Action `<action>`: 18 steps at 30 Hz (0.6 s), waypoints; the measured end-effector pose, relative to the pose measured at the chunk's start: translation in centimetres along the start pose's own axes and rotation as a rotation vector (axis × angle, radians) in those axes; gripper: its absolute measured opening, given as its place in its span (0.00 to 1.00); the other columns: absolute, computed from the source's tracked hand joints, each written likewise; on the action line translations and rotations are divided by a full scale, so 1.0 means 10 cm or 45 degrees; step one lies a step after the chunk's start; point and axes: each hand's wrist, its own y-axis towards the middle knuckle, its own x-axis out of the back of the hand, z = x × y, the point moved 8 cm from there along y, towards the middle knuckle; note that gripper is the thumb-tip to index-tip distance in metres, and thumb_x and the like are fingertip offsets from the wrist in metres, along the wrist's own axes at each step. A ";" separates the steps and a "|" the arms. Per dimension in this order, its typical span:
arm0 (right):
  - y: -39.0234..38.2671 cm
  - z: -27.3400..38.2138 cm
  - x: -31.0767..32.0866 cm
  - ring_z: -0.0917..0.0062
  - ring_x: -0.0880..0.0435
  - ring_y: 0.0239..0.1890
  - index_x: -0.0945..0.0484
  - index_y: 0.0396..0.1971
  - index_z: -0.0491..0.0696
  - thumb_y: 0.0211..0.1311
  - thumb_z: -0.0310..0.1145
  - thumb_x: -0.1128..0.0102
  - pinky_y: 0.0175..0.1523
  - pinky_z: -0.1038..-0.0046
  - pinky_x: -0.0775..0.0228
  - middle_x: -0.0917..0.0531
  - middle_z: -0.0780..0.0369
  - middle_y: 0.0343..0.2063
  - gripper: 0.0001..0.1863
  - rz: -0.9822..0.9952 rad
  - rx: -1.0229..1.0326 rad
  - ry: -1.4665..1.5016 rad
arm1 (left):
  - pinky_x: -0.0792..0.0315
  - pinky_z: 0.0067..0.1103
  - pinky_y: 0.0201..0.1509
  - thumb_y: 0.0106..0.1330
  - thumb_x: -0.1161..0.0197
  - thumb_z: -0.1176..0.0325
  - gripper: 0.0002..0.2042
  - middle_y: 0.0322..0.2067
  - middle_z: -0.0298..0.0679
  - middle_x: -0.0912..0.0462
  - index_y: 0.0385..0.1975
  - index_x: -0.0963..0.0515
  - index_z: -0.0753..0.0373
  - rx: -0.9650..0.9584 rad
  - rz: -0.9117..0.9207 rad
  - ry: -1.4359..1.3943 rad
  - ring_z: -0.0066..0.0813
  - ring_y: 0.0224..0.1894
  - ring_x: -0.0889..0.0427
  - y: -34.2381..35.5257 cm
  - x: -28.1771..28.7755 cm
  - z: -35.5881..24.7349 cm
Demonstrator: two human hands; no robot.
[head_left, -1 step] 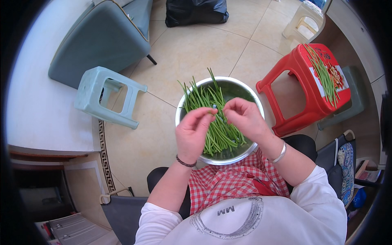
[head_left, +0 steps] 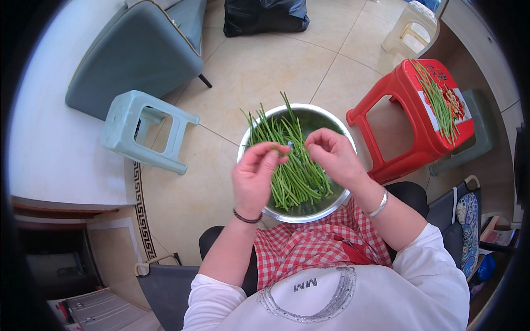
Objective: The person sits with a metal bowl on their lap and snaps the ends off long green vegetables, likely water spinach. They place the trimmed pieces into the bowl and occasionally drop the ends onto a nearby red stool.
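Note:
A steel bowl (head_left: 301, 218) stands in front of my lap, holding a heap of long green stems (head_left: 298, 185) that look like garlic scapes. Some tips stick up past the far rim. Over the heap, my left hand (head_left: 253, 174) pinches thumb and forefinger together, with a small bit of green showing at the fingertips. My right hand (head_left: 334, 157) is closed in a pinch too, a short gap away from the left; whatever it holds is hidden. More green stems (head_left: 440, 105) lie across the red stool (head_left: 411, 110) on the right.
A pale blue plastic stool (head_left: 118, 124) is at left, before a grey-blue armchair (head_left: 143, 58). A black plastic bag (head_left: 265, 19) rests on the tiled floor at the far side. One white stool (head_left: 397, 41) stands far right. A red checked apron (head_left: 301, 245) covers my lap.
My left hand has shifted slightly left, and the right has risen a little, so the gap between the fingertips is wider. The bowl and stools stay put.

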 end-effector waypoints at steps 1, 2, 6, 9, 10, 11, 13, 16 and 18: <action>0.05 -0.06 0.08 0.82 0.22 0.33 0.24 0.37 0.41 0.59 0.31 0.44 0.39 0.79 0.30 0.20 0.63 0.29 0.10 0.030 0.011 -0.118 | 0.22 0.23 0.45 0.69 0.51 0.73 0.08 0.38 0.44 0.21 0.43 0.29 0.67 0.044 0.032 -0.093 0.33 0.43 0.20 0.04 0.07 0.02; 0.04 -0.01 0.02 0.81 0.22 0.36 0.25 0.39 0.41 0.59 0.32 0.44 0.41 0.78 0.30 0.20 0.61 0.32 0.12 0.081 0.066 -0.127 | 0.22 0.23 0.44 0.69 0.51 0.73 0.08 0.38 0.44 0.21 0.43 0.29 0.67 0.084 0.056 -0.247 0.33 0.43 0.20 0.08 0.14 0.03; -0.13 0.20 -0.38 0.74 0.21 0.40 0.28 0.47 0.42 0.61 0.37 0.44 0.44 0.73 0.30 0.21 0.58 0.36 0.18 0.303 0.335 -0.325 | 0.21 0.23 0.43 0.70 0.52 0.72 0.08 0.38 0.43 0.21 0.43 0.29 0.65 0.228 0.119 -0.611 0.34 0.43 0.20 0.10 0.14 0.07; -0.20 -0.01 -0.56 0.79 0.24 0.26 0.25 0.41 0.42 0.64 0.35 0.49 0.34 0.76 0.32 0.23 0.63 0.23 0.13 0.636 -0.045 -0.240 | 0.21 0.21 0.42 0.69 0.51 0.71 0.07 0.38 0.40 0.22 0.43 0.29 0.64 0.268 0.053 -0.680 0.32 0.42 0.20 0.11 0.18 0.16; -0.20 -0.04 -0.53 0.82 0.27 0.24 0.24 0.39 0.42 0.64 0.35 0.50 0.31 0.78 0.34 0.25 0.66 0.20 0.12 0.636 -0.050 -0.264 | 0.22 0.21 0.42 0.69 0.51 0.71 0.07 0.38 0.39 0.22 0.42 0.28 0.64 0.262 0.001 -0.729 0.30 0.42 0.20 0.13 0.27 0.18; -0.19 -0.07 -0.51 0.86 0.29 0.21 0.23 0.37 0.42 0.65 0.34 0.51 0.28 0.80 0.36 0.28 0.68 0.17 0.11 0.641 -0.053 -0.285 | 0.22 0.20 0.42 0.69 0.50 0.71 0.07 0.37 0.38 0.22 0.42 0.28 0.64 0.252 -0.054 -0.776 0.29 0.42 0.20 0.16 0.38 0.20; -0.18 0.02 -0.46 0.87 0.32 0.20 0.22 0.35 0.43 0.66 0.34 0.52 0.27 0.81 0.37 0.29 0.68 0.16 0.12 0.662 -0.096 -0.344 | 0.22 0.20 0.42 0.69 0.50 0.71 0.06 0.37 0.38 0.22 0.42 0.29 0.62 0.232 -0.200 -0.841 0.29 0.42 0.21 0.21 0.70 0.22; -0.17 0.08 -0.38 0.80 0.27 0.21 0.21 0.34 0.43 0.65 0.34 0.53 0.29 0.76 0.35 0.25 0.63 0.18 0.13 0.709 -0.010 -0.523 | 0.23 0.19 0.43 0.69 0.49 0.71 0.06 0.37 0.36 0.22 0.41 0.28 0.62 0.167 -0.349 -0.844 0.27 0.43 0.22 0.26 1.04 0.16; -0.20 0.04 -0.30 0.74 0.25 0.22 0.21 0.34 0.42 0.64 0.34 0.52 0.30 0.72 0.33 0.22 0.60 0.20 0.13 0.717 0.151 -0.629 | 0.24 0.19 0.43 0.69 0.49 0.70 0.06 0.37 0.36 0.22 0.40 0.27 0.62 0.105 -0.417 -0.822 0.27 0.43 0.22 0.30 1.18 0.09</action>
